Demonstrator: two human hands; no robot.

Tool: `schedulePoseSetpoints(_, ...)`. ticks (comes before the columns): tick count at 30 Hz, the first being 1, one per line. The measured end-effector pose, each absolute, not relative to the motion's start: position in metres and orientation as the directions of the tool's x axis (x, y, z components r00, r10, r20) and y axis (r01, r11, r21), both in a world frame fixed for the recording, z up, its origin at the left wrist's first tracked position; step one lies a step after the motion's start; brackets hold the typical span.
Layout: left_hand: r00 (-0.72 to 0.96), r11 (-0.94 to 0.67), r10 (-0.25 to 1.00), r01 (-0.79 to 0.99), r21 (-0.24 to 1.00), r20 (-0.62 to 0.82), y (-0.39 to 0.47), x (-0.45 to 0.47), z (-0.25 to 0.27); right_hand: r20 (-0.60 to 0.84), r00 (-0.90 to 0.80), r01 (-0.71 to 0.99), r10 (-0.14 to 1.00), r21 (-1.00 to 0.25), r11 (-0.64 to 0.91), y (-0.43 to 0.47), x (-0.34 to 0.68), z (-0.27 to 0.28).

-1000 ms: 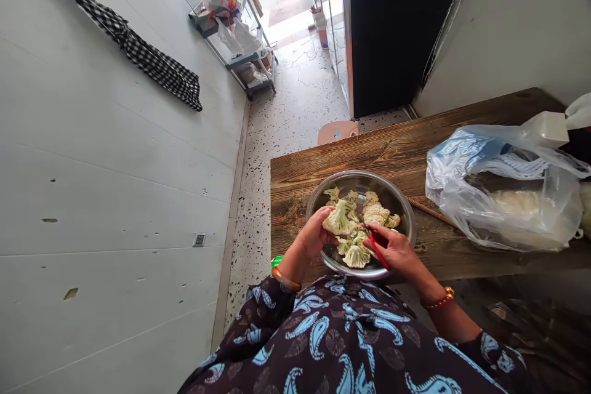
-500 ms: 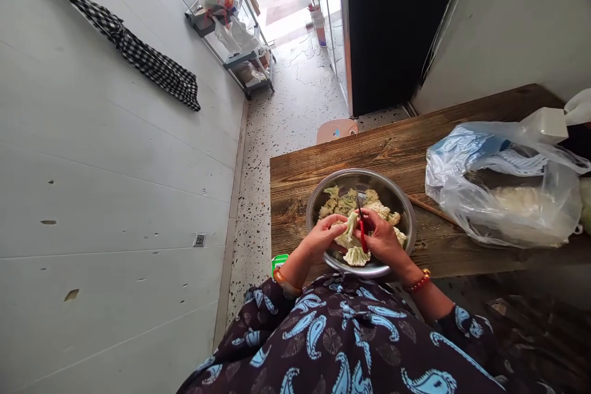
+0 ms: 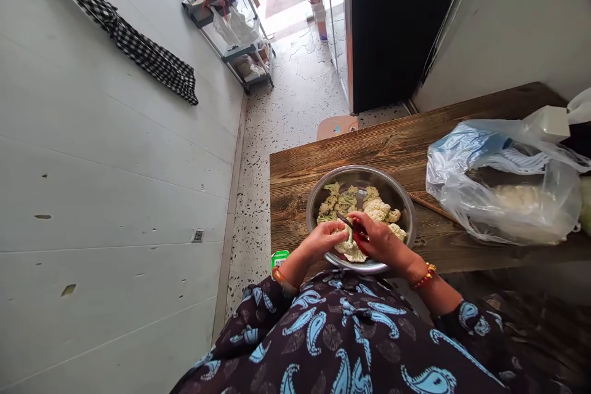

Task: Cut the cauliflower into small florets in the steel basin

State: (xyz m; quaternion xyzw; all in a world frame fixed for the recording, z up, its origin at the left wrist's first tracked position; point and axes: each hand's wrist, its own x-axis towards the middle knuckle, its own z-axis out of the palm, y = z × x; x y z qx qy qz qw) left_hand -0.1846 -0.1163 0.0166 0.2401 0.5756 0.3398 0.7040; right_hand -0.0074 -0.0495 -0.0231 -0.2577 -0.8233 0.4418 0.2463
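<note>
A round metal bowl point(image 3: 410, 209) on the wooden table holds several pieces of cauliflower point(image 3: 377, 209), some pale, others greenish. Over its near half, my left hand point(image 3: 323, 240) pinches a cauliflower floret point(image 3: 349, 235) by its pale green stem. My right hand point(image 3: 381, 238) is closed around red-handled scissors point(image 3: 359, 235), their dark blades pointing left across the stem by the left fingertips. The fingers partly cover the handles, so how far the blades are spread cannot be made out. Beneath both hands lies another cut cauliflower piece point(image 3: 355, 254).
On the wooden table point(image 3: 295, 178), a clear plastic bag point(image 3: 462, 191) with pale contents lies at right, and a thin brown stick point(image 3: 431, 207) runs from the bowl toward it. A pink stool point(image 3: 337, 126) stands beyond the table. A shelf cart point(image 3: 240, 52) with bags is by the doorway.
The scissors have swung from pointing upward to pointing left, across the stem in my left hand. My right hand has turned with them, and the floret has dropped slightly lower.
</note>
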Motion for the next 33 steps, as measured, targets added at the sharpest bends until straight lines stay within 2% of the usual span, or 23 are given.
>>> schedulePoseSetpoints(5, 0.106, 0.658, 0.750, -0.220, 0.720, -0.653, -0.121, -0.187, 0.014, 0.225, -0.764, 0.253, 0.604, -0.757, 0.602, -0.043, -0.009, -0.032)
schedulePoseSetpoints(7, 0.132, 0.685, 0.725, -0.235, 0.689, -0.676, -0.128, -0.191, 0.012, 0.227, -0.731, 0.293, 0.643, -0.747, 0.597, -0.029, 0.002, -0.036)
schedulePoseSetpoints(9, 0.162, 0.720, 0.689, -0.261, 0.642, -0.707, -0.137, -0.197, 0.010, 0.204, -0.628, 0.350, 0.751, -0.788, 0.507, -0.010, 0.015, -0.039)
schedulePoseSetpoints(11, 0.154, 0.707, 0.694, -0.331, 0.625, -0.704, -0.142, -0.202, 0.008, 0.165, -0.497, 0.335, 0.852, -0.869, 0.364, 0.009, 0.024, -0.039)
schedulePoseSetpoints(15, 0.080, 0.590, 0.778, -0.434, 0.681, -0.623, -0.138, -0.204, 0.013, 0.042, -0.455, 0.183, 0.890, -0.973, 0.139, 0.021, 0.017, -0.046)
schedulePoseSetpoints(18, -0.045, 0.494, 0.852, -0.257, 0.830, -0.521, -0.131, -0.201, 0.022, -0.028, -0.425, 0.177, 0.905, -0.983, 0.053, 0.009, 0.002, -0.059)
schedulePoseSetpoints(21, -0.114, 0.331, 0.941, 0.097, 0.939, -0.319, -0.127, -0.199, 0.030, -0.063, -0.328, 0.175, 0.943, -0.985, -0.005, -0.005, -0.003, -0.065)
schedulePoseSetpoints(23, -0.107, 0.189, 0.981, 0.314, 0.931, -0.164, -0.126, -0.197, 0.032, -0.124, -0.302, 0.135, 0.945, -0.987, -0.086, -0.012, -0.002, -0.058)
schedulePoseSetpoints(26, -0.088, 0.027, 0.996, 0.510, 0.860, 0.021, -0.125, -0.192, 0.030, -0.282, -0.395, 0.012, 0.874, -0.953, -0.302, -0.023, -0.003, -0.034)
schedulePoseSetpoints(29, -0.061, -0.087, 0.986, 0.612, 0.786, 0.157, -0.123, -0.187, 0.026, -0.360, -0.488, -0.099, 0.795, -0.882, -0.460, -0.037, -0.010, -0.011)
schedulePoseSetpoints(33, -0.072, -0.157, 0.962, 0.649, 0.744, 0.265, -0.122, -0.185, 0.027, -0.396, -0.519, -0.129, 0.758, -0.840, -0.527, -0.055, -0.020, 0.002)
